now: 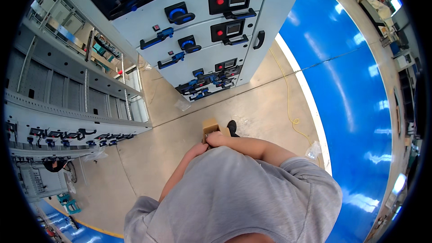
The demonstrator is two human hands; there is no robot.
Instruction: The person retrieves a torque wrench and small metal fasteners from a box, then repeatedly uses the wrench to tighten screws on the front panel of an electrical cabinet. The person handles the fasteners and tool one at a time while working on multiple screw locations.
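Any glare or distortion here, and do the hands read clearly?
Head view: white glare streaks the blue floor; straight edges of the metal frame bow near the rim; left hand and right hand appear small at the cardboard box, finger detail hard to tell.

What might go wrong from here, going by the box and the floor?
The open cardboard box, with the right hand at its opening, might tip and spill anything inside. The loose yellow cord on the floor to the right could catch a foot. Clear plastic by the tall cabinet could slip underfoot.
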